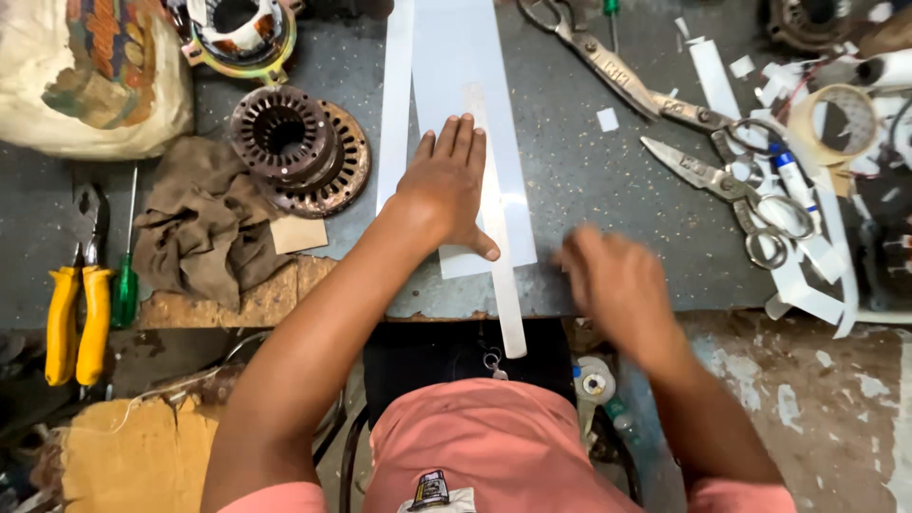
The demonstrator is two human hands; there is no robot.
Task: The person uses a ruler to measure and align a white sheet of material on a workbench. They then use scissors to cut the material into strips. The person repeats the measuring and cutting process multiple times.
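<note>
Open bench: bare grey top (608,190) lay between the white sheet (461,85) and scissors (731,180).
Left side: motor core (299,147) and rag (204,223) blocked passage.

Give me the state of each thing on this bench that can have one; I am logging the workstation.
left hand: flat, pressing on the white sheet
right hand: blurred, grip unclear
metal ruler: lying on the sheet, its end past the bench edge
scissors: blades open
snips: closed
yellow pliers: closed, lying flat
tape roll: partly used
rag: crumpled
</note>
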